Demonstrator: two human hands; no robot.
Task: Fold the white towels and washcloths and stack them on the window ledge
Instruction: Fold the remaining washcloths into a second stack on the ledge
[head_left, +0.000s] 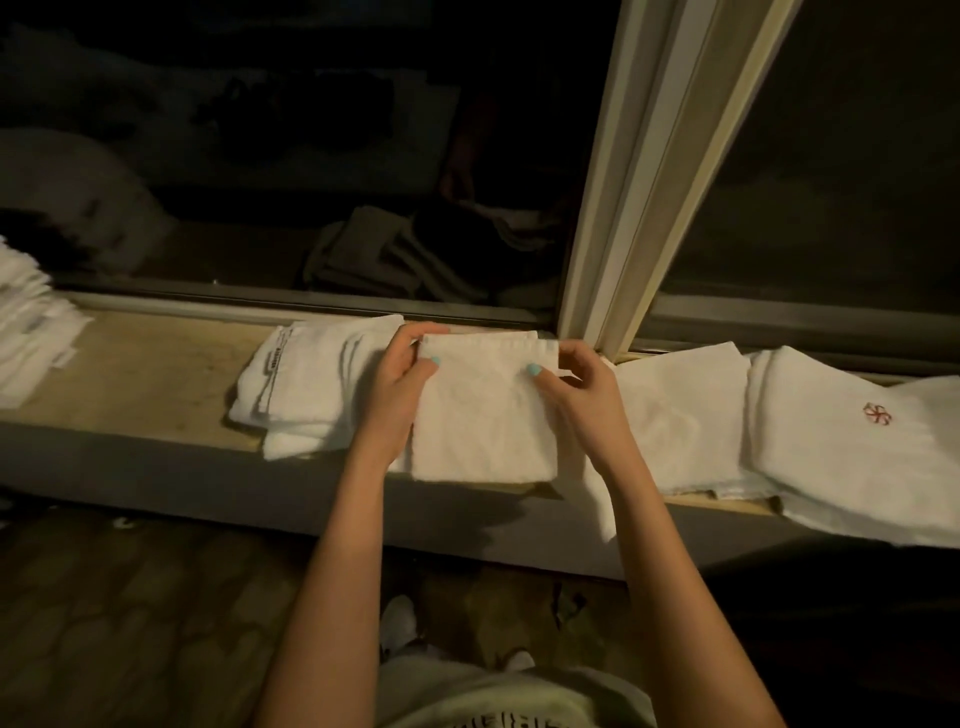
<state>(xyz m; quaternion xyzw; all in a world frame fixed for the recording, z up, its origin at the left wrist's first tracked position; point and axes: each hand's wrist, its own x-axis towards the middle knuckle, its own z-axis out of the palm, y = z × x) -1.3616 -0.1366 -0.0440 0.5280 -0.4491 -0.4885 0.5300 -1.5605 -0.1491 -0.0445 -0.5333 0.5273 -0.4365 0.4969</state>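
Both hands, left hand (402, 371) and right hand (574, 384), pinch the folded washcloth's (483, 415) far corners (mid-fold, I judge); next, square it on the window ledge (156, 374)

left towel pile (31, 322) cut off, blurred

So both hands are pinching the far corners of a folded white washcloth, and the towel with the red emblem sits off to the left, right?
Not quite. In the head view the towel with the red emblem lies to the right. The left hand and right hand do pinch the washcloth's far corners.
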